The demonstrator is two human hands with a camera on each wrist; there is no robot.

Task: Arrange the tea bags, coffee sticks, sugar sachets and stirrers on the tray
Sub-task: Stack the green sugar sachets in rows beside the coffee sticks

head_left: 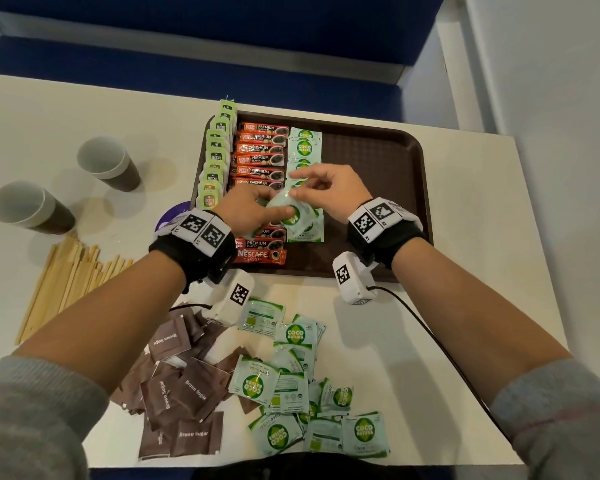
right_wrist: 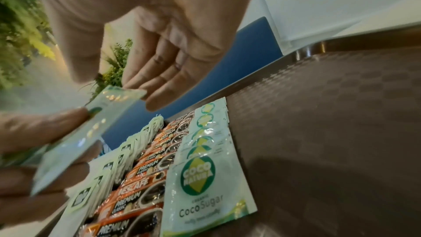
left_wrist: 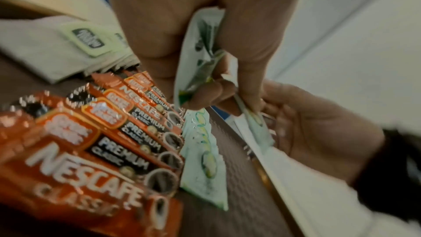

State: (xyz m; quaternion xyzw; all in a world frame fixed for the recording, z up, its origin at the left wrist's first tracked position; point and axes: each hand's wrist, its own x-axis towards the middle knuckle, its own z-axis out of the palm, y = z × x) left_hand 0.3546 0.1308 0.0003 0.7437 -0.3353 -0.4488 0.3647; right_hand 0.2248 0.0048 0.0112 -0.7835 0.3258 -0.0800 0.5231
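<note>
Glossy, pale-green sugar sachets point(head_left: 284, 211) sit fanned in the left hand point(head_left: 248, 211) over the tray point(head_left: 378, 161); the right hand point(head_left: 329, 192) pinches one by its edge — light, limp, slippery — so gripping the flat sealed margin seems wisest.

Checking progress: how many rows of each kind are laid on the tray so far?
Tea bag rows: 1
Coffee stick rows: 1
Coco sugar rows: 1
Brown sugar rows: 0
Stirrer rows: 0
Total on the tray: 3
</note>
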